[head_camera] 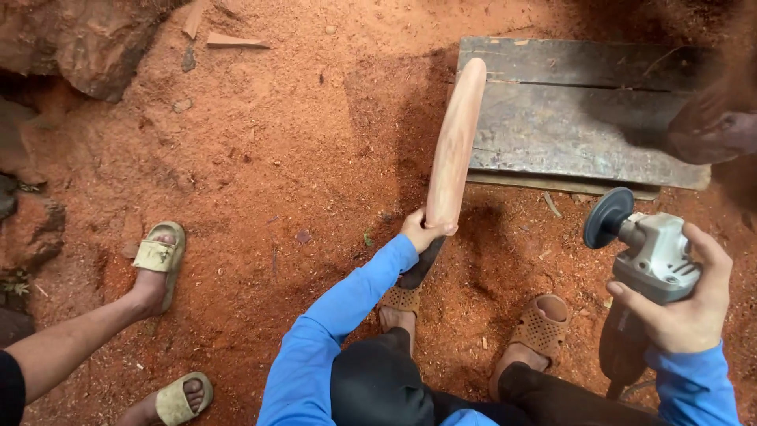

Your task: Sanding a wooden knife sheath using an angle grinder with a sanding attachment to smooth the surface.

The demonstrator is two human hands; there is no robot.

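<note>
While a long smooth wooden piece [455, 146] is gripped by the left hand [423, 231], its far end is rested on a grey plank [583, 118]. A grinder [648, 256] is held tight by the right hand [694, 304], fingers closed around it.

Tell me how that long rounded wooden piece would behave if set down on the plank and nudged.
The wooden piece looks stiff and solid, so it probably won't flex. Its rounded, smooth sides suggest it would roll on the plank. The left hand holds it alone, so it is likely manageable in weight.

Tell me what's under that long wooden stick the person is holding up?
Under the wooden stick lies reddish sawdust ground and the edge of a grey plank. Its lower end is covered by the left hand.
</note>
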